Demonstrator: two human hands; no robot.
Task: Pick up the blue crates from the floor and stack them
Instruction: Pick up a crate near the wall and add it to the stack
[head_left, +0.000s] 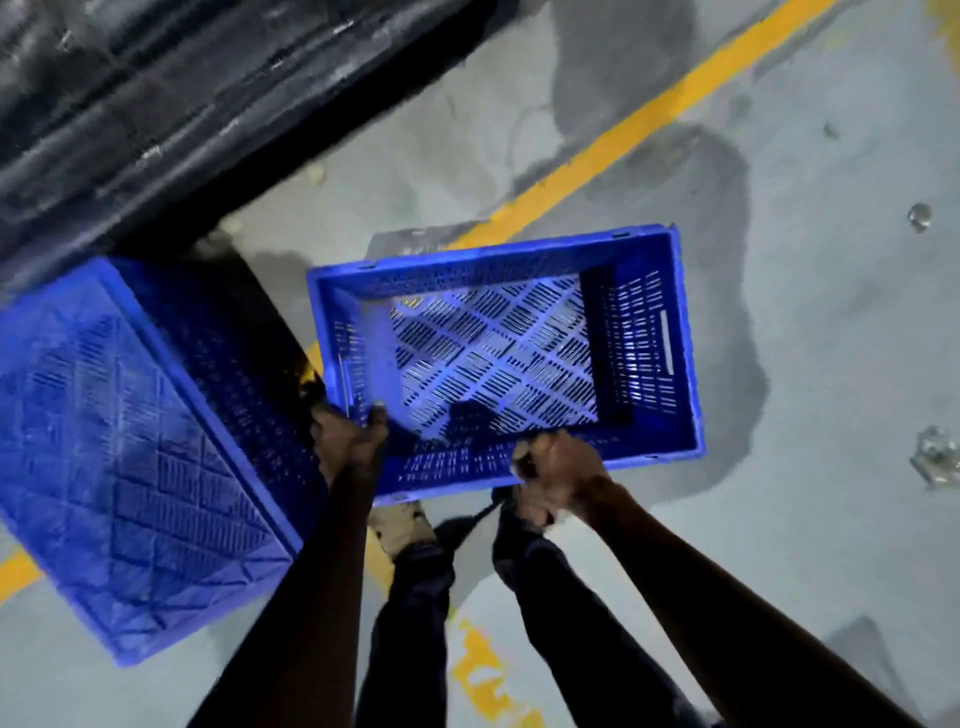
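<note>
With our left hand (349, 436) and right hand (556, 470) both curled over the near rim of the open crate (498, 358) held above the floor (831, 364) – its far end unsupported – it could tip and miss the overturned crate (130, 452) just beside it.

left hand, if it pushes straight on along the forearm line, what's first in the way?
The left hand already grips the near-left corner of the upright blue perforated plastic crate, so it would meet that crate's left wall first. Depth is uncertain.

Grey concrete floor (810, 364), yellow painted line (623, 140), dark damp patches (623, 62), black wrapped bulk (156, 104) upper left
</note>
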